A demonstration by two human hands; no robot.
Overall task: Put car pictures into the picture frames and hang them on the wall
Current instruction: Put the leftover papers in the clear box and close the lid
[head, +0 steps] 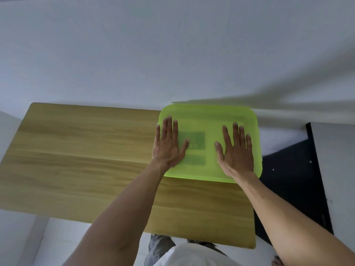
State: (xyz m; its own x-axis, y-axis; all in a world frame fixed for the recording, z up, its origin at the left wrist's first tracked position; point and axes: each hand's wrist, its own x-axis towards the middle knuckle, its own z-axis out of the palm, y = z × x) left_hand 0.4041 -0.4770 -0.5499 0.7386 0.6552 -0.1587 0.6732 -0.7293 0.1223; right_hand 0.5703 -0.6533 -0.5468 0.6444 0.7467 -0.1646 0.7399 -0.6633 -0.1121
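Your left hand (169,144) and right hand (237,150) rest flat, fingers straight, side by side on the green translucent lid (209,116) at the tabletop's (86,150) far right corner, dark rectangles dimly visible beneath.

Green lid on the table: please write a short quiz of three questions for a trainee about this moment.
1. True or false: both hands lie flat on the green lid.
2. Which part of the wooden table holds the lid? A) far right B) near left
3. Fill in: dark rectangles show faintly through the lid between the left hand and the ____ hand.

Key: 1 true; 2 A; 3 right.
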